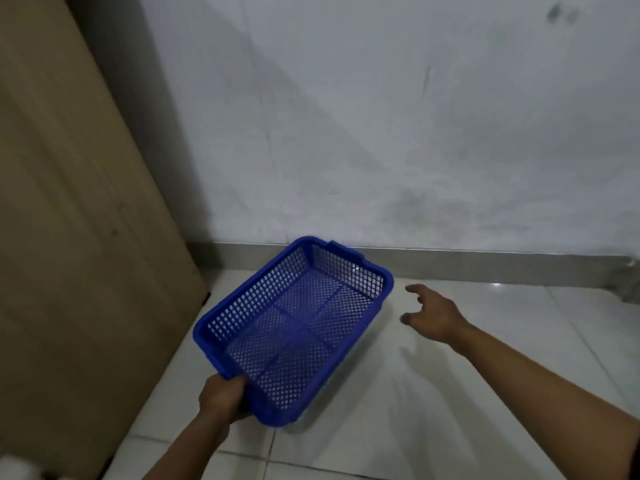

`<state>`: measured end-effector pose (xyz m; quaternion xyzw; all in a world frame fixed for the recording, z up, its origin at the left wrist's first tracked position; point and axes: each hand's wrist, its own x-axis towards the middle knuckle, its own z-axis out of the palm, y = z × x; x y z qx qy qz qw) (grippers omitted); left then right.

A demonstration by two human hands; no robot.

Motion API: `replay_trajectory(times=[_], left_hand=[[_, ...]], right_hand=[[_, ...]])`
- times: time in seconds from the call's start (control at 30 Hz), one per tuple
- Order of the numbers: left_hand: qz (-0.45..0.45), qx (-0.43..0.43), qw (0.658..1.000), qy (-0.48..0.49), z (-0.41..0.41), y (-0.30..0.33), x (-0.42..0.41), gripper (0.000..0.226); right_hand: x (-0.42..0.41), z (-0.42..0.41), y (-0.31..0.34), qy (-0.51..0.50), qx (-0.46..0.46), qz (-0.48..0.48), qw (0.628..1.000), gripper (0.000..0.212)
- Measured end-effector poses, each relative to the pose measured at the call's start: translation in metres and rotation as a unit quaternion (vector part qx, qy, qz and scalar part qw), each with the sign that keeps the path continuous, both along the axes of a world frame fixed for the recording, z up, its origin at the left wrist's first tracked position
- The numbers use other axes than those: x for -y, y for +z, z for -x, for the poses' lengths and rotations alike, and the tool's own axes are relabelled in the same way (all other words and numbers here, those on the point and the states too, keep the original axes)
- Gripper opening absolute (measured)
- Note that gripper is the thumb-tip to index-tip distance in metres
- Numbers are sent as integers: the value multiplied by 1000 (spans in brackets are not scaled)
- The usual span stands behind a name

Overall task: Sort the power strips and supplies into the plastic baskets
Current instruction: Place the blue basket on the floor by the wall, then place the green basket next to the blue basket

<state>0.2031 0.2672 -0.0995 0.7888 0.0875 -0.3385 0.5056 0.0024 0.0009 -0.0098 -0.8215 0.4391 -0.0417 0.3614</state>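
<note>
Blue plastic basket (pixel 294 327) tilted above tiled floor (pixel 450 393), left hand (pixel 221 396) grip clamped on its near rim, right hand (pixel 433 315) fingers apart, holding nothing.

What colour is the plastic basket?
Blue, with a lattice of small holes; the basket shows in the head view.

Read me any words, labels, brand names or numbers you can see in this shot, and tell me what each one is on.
None can be read.
Blue basket, gripped by the left hand: plain mesh, no label showing.
Cardboard sheet: no print visible.
Wall: only smudges and scuffs.
Floor tiles: unmarked.
Right hand: holds nothing.
</note>
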Motion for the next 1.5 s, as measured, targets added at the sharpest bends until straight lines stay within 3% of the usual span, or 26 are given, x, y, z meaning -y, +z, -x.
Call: replay_trajectory(times=[0.27,0.33,0.4,0.5,0.6,0.73,0.87,0.93,1.03,1.1,1.3,1.5], left_hand=[[107,-83,991,-19,26,26,9,35],[45,-1,999,-7,26,31,23,56],[-81,100,992,-15,30,46,42,79],[-164,255,948,-97,48,78,81,78],[-105,341,913,-198,75,107,138,66],[22,318,883,-345,136,137,228,61],[44,331,804,-491,223,140,295,53],[39,361,749,-554,258,132,312,53],[34,380,664,-643,298,106,329,58],[25,390,625,-675,311,82,332,58],[-63,378,548,-743,328,8,344,61],[-133,381,497,-768,342,-37,375,67]], right_hand=[[-1,3,-7,25,-38,-12,999,61],[2,12,-4,24,-44,-9,999,60],[6,22,0,18,-50,-8,999,59],[13,44,8,6,-54,6,999,59],[23,77,14,-9,-72,32,997,60],[42,146,15,-55,-118,71,989,59],[58,239,9,-119,-209,91,967,58],[69,281,3,-154,-240,89,954,58],[93,334,-5,-207,-255,109,938,53],[109,362,-12,-239,-251,119,931,51],[157,418,-55,-297,-277,180,896,36],[197,447,-89,-320,-280,188,885,41]])
